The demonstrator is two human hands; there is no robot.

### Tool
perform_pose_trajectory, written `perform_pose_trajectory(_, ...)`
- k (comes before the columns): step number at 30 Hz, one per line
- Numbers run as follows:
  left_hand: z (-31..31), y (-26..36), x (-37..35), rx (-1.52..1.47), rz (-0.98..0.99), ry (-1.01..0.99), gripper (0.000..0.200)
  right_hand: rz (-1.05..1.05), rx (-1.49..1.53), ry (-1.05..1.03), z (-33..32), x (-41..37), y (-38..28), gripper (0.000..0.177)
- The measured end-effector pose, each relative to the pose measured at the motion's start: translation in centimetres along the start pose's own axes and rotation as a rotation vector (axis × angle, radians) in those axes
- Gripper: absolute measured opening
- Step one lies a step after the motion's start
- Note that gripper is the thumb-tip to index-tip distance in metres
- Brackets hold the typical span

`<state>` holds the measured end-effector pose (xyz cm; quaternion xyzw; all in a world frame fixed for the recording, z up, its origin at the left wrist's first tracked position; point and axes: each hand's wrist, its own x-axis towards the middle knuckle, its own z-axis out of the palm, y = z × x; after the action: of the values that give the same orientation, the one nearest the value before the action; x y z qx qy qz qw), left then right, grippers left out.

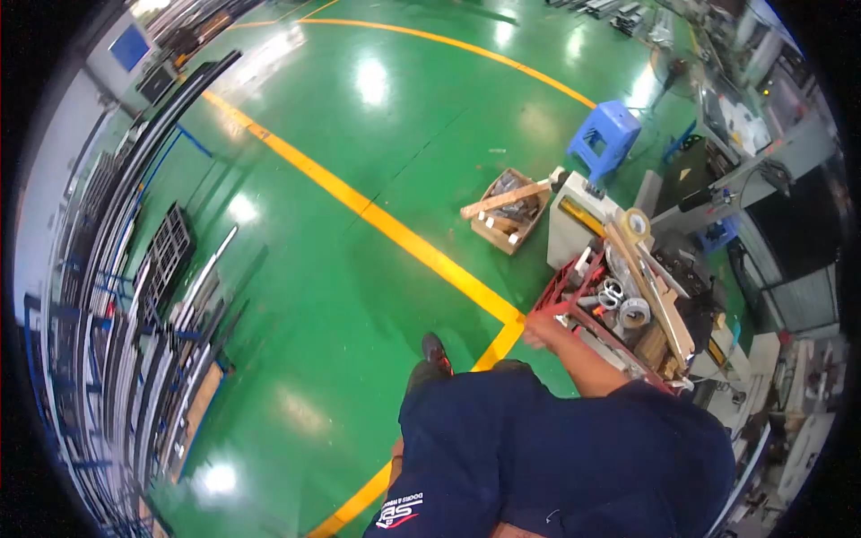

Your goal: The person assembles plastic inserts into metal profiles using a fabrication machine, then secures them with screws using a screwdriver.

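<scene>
Plastic crate (pixel 554 289), glossy smooth floor (pixel 430 197)

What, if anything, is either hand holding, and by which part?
Right hand is at the edge of the red crate; whether it grips cannot be told. Left hand is mostly hidden: cannot tell either.

My right hand (pixel 542 331) was at the red crate (pixel 558 285) with scissors (pixel 612 292) and a tape roll (pixel 639 306); my left hand (pixel 395 447) hung by my shirt (pixel 601 439); a blue stool (pixel 612 125) stood beyond.
</scene>
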<state>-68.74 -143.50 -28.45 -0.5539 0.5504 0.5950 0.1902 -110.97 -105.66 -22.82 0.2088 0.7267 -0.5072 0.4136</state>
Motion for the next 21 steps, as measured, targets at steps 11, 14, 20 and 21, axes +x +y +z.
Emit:
perform_pose_trajectory(11, -7.6, 46.3, 20.3, -0.201, 0.177, 0.181, 0.042, 0.315, 0.105, 0.099, 2.0, 8.6, -7.3, 0.032)
perform_pose_trajectory(14, -4.1, 55.8, 25.5, -0.191, 0.187, 0.088, 0.046, 0.381, 0.172, 0.12, 1.4, 15.1, -11.1, 0.031)
perform_pose_trajectory(20, 6.1, 67.5, 31.1, 0.173, 0.152, -0.142, 0.041, 0.16, -0.113, 0.214, -0.9, 28.0, -27.0, 0.039)
perform_pose_trajectory(21, 7.5, 69.5, 31.8, 0.269, 0.148, -0.188, 0.042, -0.03, -0.219, 0.245, -1.7, 33.3, -27.7, 0.04)
